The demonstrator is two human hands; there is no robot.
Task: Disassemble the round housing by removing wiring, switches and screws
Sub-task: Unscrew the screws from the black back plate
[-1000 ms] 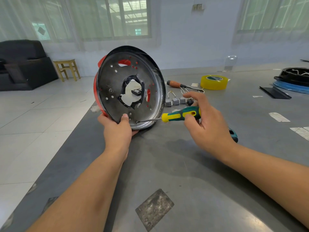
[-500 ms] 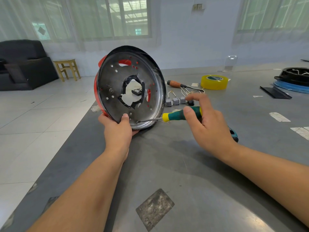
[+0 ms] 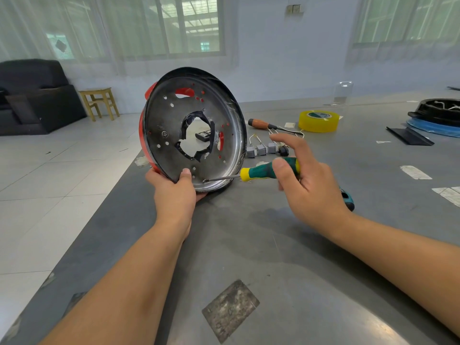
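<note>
The round housing [image 3: 174, 135], a dark metal dish with a red outer shell and a ragged central hole, stands on edge on the grey table [image 3: 249, 257]. My left hand [image 3: 174, 192] grips its lower rim, thumb on the inner face. A green-and-yellow screwdriver [image 3: 263, 170] points left, its tip on the inner face near the bottom rim. My right hand [image 3: 306, 180] holds the handle with thumb and lower fingers while the forefinger sticks out straight above it.
Behind the housing lie grey switches with wires [image 3: 263, 148], an orange-handled screwdriver [image 3: 261, 124] and a yellow tape roll [image 3: 318, 120]. A black and blue part [image 3: 438, 118] sits far right. The table's left edge drops to a tiled floor.
The fingers of my right hand have shifted on the screwdriver handle, the forefinger lifting off and stretching out. The housing and my left hand stay put.
</note>
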